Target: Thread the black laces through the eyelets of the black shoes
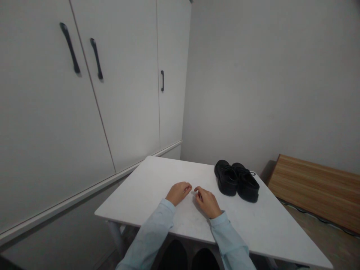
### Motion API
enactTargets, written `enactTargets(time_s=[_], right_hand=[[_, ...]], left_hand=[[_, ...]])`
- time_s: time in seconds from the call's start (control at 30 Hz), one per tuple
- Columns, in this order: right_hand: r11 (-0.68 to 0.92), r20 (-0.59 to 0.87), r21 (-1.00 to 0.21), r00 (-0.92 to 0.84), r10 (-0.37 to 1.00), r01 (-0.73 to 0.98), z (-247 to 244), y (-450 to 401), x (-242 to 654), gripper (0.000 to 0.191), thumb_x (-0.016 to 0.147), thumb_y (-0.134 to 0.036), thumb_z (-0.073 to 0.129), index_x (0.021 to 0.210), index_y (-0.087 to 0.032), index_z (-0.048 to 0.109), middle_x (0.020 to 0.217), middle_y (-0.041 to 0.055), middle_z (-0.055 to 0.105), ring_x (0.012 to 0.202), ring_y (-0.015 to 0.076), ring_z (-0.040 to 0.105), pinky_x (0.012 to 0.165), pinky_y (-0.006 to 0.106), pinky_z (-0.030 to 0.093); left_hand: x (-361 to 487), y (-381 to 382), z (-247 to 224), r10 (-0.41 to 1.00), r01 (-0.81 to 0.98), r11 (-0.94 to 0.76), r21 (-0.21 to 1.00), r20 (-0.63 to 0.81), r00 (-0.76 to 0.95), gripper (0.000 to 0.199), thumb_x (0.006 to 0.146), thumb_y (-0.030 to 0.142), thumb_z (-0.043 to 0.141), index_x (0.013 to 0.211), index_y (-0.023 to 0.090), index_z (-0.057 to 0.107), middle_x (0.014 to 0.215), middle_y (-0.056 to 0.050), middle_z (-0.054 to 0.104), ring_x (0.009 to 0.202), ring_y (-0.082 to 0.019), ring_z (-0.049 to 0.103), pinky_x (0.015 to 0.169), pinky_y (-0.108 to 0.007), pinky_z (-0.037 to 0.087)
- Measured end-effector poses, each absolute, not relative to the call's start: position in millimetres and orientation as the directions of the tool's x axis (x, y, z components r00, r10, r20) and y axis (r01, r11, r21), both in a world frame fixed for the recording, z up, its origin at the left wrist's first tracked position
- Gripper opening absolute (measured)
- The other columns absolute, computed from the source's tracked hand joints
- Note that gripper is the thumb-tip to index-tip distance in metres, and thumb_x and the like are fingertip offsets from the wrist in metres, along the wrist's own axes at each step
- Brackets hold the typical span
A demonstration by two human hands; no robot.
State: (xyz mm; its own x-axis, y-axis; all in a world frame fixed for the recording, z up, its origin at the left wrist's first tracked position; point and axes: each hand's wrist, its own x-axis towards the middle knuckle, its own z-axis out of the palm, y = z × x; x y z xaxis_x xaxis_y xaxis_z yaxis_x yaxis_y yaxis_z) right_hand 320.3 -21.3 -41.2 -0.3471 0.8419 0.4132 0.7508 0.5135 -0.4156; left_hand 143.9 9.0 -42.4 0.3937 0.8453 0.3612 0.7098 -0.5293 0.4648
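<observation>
Two hands hover close together over the white table (135, 191), a small gap between their fingertips. My left hand (179, 192) is loosely curved, palm inward, with its thumb a little apart from the fingers; I see nothing in it. My right hand (208, 203) faces it with bent fingers, the thumb and forefinger slightly parted, and holds nothing visible. To the right of that hand, a pair of black lace-up shoes (226, 180) stands side by side on the tabletop, heels toward me. Neither hand touches them.
White cupboard doors (129, 97) with dark handles line the left side, behind the table's left edge. A plain wall (261, 82) rises behind. On the right, a wood-grain panel (317, 191) leans low beside the table, with a cable along its base.
</observation>
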Motion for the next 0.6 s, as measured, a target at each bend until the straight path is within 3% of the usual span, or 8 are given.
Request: enactTargets(time_s=[0.2, 0.37, 0.5, 0.6], right_hand=[[0.518, 0.598, -0.423, -0.201, 0.776, 0.743, -35, -13, 335, 0.022, 0.082, -0.017, 0.043, 0.098, -0.019, 0.058, 0.082, 0.0041, 0.063, 0.074, 0.0177, 0.057, 0.07, 0.028, 0.043], [0.373, 0.802, -0.302, 0.023, 0.597, 0.877, -16, -3, 366, 0.024, 0.083, -0.019, 0.046, 0.103, -0.016, 0.059, 0.1, 0.0107, 0.062, 0.096, 0.0256, 0.05, 0.085, 0.04, 0.04], [0.2, 0.845, -0.223, 0.087, 0.528, 0.954, 2, 3, 399, 0.028, 0.084, -0.031, 0.053, 0.107, -0.016, 0.059, 0.105, 0.0129, 0.061, 0.102, 0.029, 0.047, 0.086, 0.043, 0.037], [0.149, 0.811, -0.115, 0.006, 0.585, 0.982, 5, 11, 425, 0.034, 0.083, -0.038, 0.057, 0.109, -0.017, 0.058, 0.111, 0.0143, 0.059, 0.109, 0.0314, 0.046, 0.088, 0.045, 0.036]], left_hand=[[142, 9, -41, 0.85, 0.73, -0.515, 0.449, 0.375, 0.37, 0.023, 0.088, 0.026, 0.044, 0.093, 0.021, 0.066, 0.086, -0.002, 0.068, 0.076, -0.015, 0.06, 0.074, -0.024, 0.044], [139, 11, -43, 0.864, 0.74, -0.495, 0.455, 0.345, 0.367, 0.023, 0.088, 0.026, 0.044, 0.096, 0.021, 0.065, 0.088, -0.002, 0.069, 0.077, -0.014, 0.061, 0.074, -0.023, 0.044], [136, 13, -45, 0.879, 0.778, -0.461, 0.427, 0.341, 0.334, 0.024, 0.089, 0.025, 0.044, 0.098, 0.022, 0.065, 0.09, -0.002, 0.069, 0.081, -0.014, 0.062, 0.077, -0.023, 0.045], [135, 14, -46, 0.883, 0.8, -0.446, 0.402, 0.342, 0.321, 0.024, 0.089, 0.025, 0.043, 0.098, 0.023, 0.065, 0.091, -0.003, 0.069, 0.083, -0.015, 0.062, 0.078, -0.024, 0.045]])
